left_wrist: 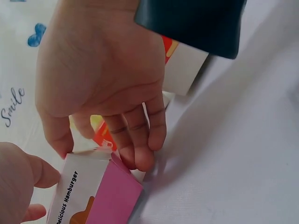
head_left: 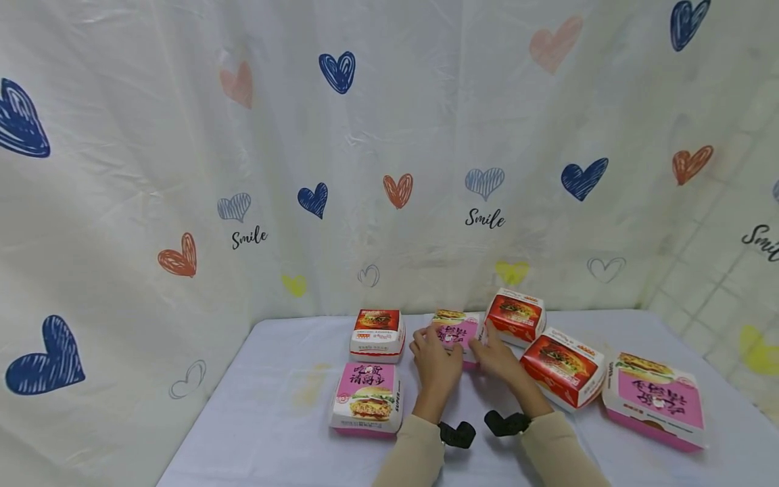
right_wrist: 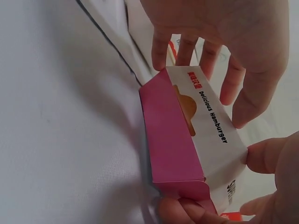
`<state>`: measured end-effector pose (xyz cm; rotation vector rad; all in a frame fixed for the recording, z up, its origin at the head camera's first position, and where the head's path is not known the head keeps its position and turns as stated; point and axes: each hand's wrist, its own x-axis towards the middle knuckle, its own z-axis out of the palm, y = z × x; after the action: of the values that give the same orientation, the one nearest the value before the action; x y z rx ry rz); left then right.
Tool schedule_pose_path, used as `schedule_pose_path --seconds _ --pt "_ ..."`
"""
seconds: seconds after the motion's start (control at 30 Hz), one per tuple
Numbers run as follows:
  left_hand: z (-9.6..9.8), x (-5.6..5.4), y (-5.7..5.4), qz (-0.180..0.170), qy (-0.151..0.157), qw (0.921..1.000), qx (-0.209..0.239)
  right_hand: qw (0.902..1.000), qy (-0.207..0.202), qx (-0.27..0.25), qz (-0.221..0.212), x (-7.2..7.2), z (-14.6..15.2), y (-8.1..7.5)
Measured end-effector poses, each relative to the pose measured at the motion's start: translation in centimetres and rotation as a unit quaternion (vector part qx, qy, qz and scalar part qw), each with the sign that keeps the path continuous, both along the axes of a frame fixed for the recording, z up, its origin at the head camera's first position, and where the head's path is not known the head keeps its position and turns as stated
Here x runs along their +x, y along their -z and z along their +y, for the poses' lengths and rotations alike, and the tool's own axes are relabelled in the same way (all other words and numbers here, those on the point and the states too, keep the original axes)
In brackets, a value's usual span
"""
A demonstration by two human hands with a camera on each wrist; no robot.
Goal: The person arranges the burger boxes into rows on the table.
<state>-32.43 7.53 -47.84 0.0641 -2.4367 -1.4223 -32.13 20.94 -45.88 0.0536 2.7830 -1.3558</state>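
Observation:
Both hands hold a pink-and-white hamburger box [head_left: 453, 330] at the back of the table, one at each end. My left hand [head_left: 435, 362] grips its left end, thumb on the top edge and fingers at the side. At the right end, my right hand [head_left: 500, 357] has its thumb on the top edge and its fingers along the side. The right wrist view shows the box's white front panel [right_wrist: 205, 112], lettered "Delicious Hamburger", above a pink lower part, with a tab between. The lid looks folded down in the head view.
Left of the hands, a red burger box [head_left: 376, 335] stands behind a pink one [head_left: 366, 399]. To the right are two red boxes, one farther back [head_left: 516, 316] and one nearer [head_left: 564, 367], then a larger pink box [head_left: 656, 399]. A heart-print curtain [head_left: 420, 257] hangs behind the table.

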Motion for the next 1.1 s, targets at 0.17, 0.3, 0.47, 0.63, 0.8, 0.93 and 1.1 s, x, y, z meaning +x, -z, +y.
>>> schedule_pose_path --seconds 0.17,0.3,0.47,0.63,0.8,0.93,1.1 --pt "0.0 0.2 0.1 0.008 0.001 0.9999 -0.006 0.9996 0.0 -0.026 -0.008 0.0 0.2 0.2" --pt "-0.1 0.2 0.1 0.007 0.005 0.9999 -0.006 0.9985 0.004 -0.049 -0.023 0.0 0.3 0.3" --pt "-0.3 0.1 0.1 0.001 0.003 1.0 -0.009 0.9981 0.005 -0.058 -0.023 -0.3 0.4 0.6" --pt "-0.4 0.0 0.1 -0.001 -0.002 1.0 -0.009 0.9994 0.008 -0.034 -0.003 -0.8 0.5 0.9" --pt "-0.3 0.1 0.2 0.005 -0.009 0.9999 -0.001 0.9996 0.002 -0.029 0.004 -1.1 0.6 0.8" --pt "-0.3 0.1 0.3 0.006 -0.021 0.9998 0.0 0.9993 -0.011 -0.033 0.017 -1.1 0.6 1.0" --pt "-0.2 0.2 0.3 -0.01 -0.032 0.9994 0.009 0.9987 -0.017 -0.04 0.028 -1.3 0.7 1.3"
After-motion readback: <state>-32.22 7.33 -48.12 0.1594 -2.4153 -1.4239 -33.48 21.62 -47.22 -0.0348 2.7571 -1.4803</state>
